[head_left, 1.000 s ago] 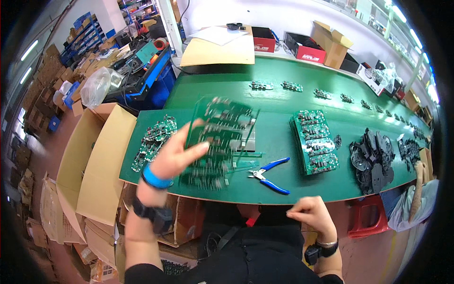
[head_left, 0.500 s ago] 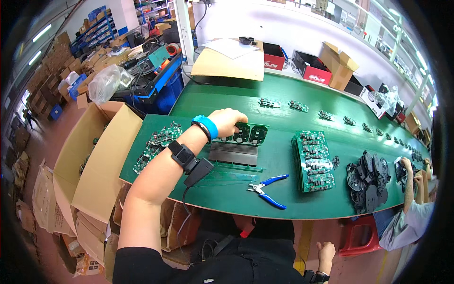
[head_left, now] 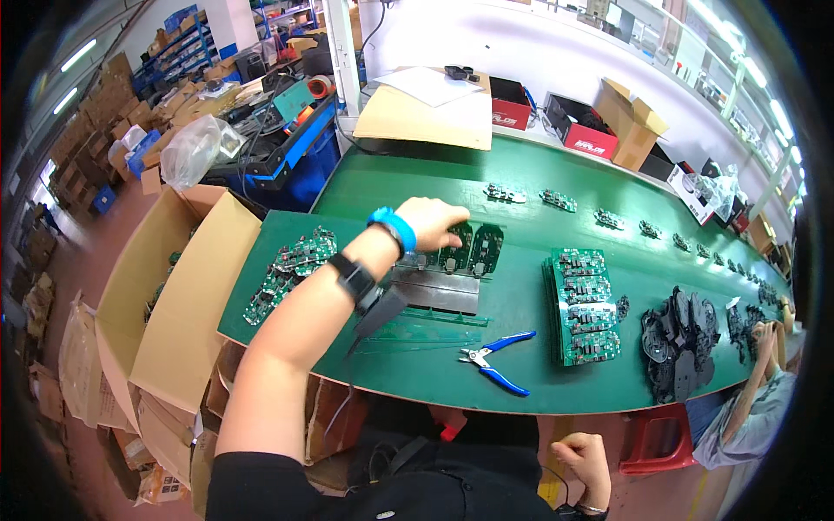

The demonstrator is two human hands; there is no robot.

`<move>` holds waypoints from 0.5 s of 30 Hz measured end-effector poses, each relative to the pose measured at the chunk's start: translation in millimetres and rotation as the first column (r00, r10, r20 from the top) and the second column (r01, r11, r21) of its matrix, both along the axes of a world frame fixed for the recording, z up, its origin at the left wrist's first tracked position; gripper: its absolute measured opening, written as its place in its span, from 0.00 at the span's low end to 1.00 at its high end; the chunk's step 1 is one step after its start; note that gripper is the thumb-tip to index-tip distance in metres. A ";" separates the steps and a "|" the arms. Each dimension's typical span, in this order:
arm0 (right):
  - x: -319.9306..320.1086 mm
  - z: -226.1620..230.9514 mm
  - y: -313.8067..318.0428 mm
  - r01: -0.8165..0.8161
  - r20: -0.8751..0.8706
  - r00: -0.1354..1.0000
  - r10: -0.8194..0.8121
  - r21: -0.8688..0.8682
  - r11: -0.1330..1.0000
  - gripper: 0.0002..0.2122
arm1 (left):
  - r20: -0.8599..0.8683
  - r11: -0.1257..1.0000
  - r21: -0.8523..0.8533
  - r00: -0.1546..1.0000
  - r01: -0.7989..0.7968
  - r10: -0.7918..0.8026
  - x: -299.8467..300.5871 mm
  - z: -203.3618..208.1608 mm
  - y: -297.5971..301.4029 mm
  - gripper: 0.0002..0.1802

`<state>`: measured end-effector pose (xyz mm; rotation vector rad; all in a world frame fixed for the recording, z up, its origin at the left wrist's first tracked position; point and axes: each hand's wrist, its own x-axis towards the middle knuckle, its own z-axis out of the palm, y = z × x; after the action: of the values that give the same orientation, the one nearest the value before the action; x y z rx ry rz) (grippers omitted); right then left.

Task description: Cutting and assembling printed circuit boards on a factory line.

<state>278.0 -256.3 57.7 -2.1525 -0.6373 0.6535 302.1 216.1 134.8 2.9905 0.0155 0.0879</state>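
My left hand [head_left: 432, 224] reaches over the green bench and pinches the upper edge of a circuit board panel [head_left: 472, 250], with dark board sections joined in a row. The panel stands tilted just behind a grey metal block [head_left: 434, 293]; its left part is hidden by my hand. My right hand [head_left: 584, 462] hangs below the bench's front edge, its fingers curled and nothing visible in them. Blue-handled side cutters [head_left: 499, 360] lie with their jaws spread, in front of the block. Thin green board strips [head_left: 421, 337] lie to their left.
Stacked green board panels [head_left: 584, 304] and black plastic parts [head_left: 678, 343] stand to the right; loose boards [head_left: 291, 269] are piled left. Small boards [head_left: 556, 201] line the back. An open carton [head_left: 187, 304] adjoins the bench's left end. A co-worker's arms [head_left: 751, 373] are at far right.
My left hand has shifted slightly right, and the panel now stands more upright. My right hand has risen a little toward the bench edge. The view has shifted slightly.
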 end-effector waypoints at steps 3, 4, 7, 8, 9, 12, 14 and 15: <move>-4.3 43.1 60.6 -0.337 0.110 0.937 0.331 0.048 0.940 0.05 | -0.119 0.989 -0.112 0.986 0.100 -0.113 41.3 -25.0 44.8 0.32; -2.7 50.5 78.9 -0.443 0.232 0.883 0.408 0.126 0.888 0.05 | -0.159 0.977 -0.191 0.979 0.095 -0.126 45.6 -23.5 48.4 0.31; 6.0 54.6 130.2 -0.430 0.395 0.857 0.332 0.191 0.882 0.03 | -0.305 0.953 -0.301 0.942 0.044 -0.140 48.5 -4.4 39.8 0.28; 9.9 48.9 151.1 -0.416 0.464 0.840 0.281 0.221 0.882 0.03 | -0.223 0.952 -0.295 0.962 0.086 -0.156 40.7 -8.6 48.2 0.25; 19.6 41.4 167.5 -0.387 0.526 0.824 0.212 0.248 0.888 0.05 | -0.176 0.946 -0.304 0.969 0.112 -0.172 39.6 -2.4 42.5 0.24; 36.4 29.3 218.1 -0.107 0.628 0.778 -0.028 0.176 0.978 0.12 | -0.156 0.893 -0.438 0.971 0.099 -0.184 21.0 10.6 39.7 0.20; 54.7 13.1 240.2 -0.090 0.606 0.790 -0.093 0.264 0.960 0.11 | -0.137 0.844 -0.527 0.971 0.096 -0.196 6.4 16.0 35.4 0.19; 60.8 10.7 246.0 -0.071 0.583 0.798 -0.153 0.343 0.937 0.10 | -0.117 0.811 -0.576 0.972 0.100 -0.203 1.0 19.8 29.4 0.18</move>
<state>338.9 -10.3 68.3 -2.0048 -0.9548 -0.2038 303.2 245.5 154.7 2.3760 -0.1527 -0.1704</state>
